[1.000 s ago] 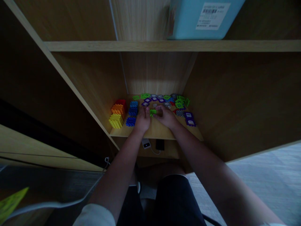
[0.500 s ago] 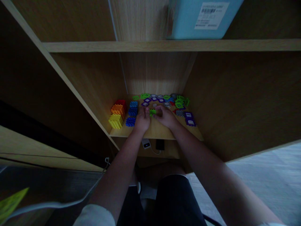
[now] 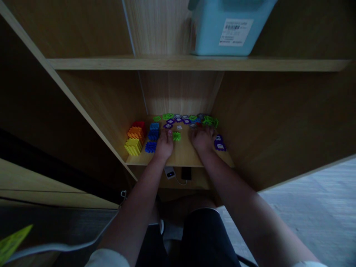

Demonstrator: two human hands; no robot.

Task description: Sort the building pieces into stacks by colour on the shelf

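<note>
A small green block assembly [image 3: 176, 136] sits on the wooden shelf board [image 3: 183, 157]. My left hand [image 3: 164, 144] is curled beside it, fingertips on its left side. My right hand [image 3: 202, 139] lies further right, apart from the assembly, with fingers stretched toward the loose green pieces [image 3: 210, 121] and a purple tile [image 3: 219, 143]. Flat purple, green and grey tiles [image 3: 178, 119] lie in a row along the back of the shelf.
Finished cubes stand at the shelf's left: yellow [image 3: 133, 146], orange [image 3: 135, 132], red [image 3: 139, 124], and blue ones [image 3: 152, 135]. A light-blue box [image 3: 222, 29] sits on the shelf above. A white device [image 3: 169, 172] and a black one [image 3: 186, 173] lie below. The side walls are close.
My right hand let go of the green assembly and moved right to the loose pieces. The left hand stays with the assembly. The camera tilted slightly.
</note>
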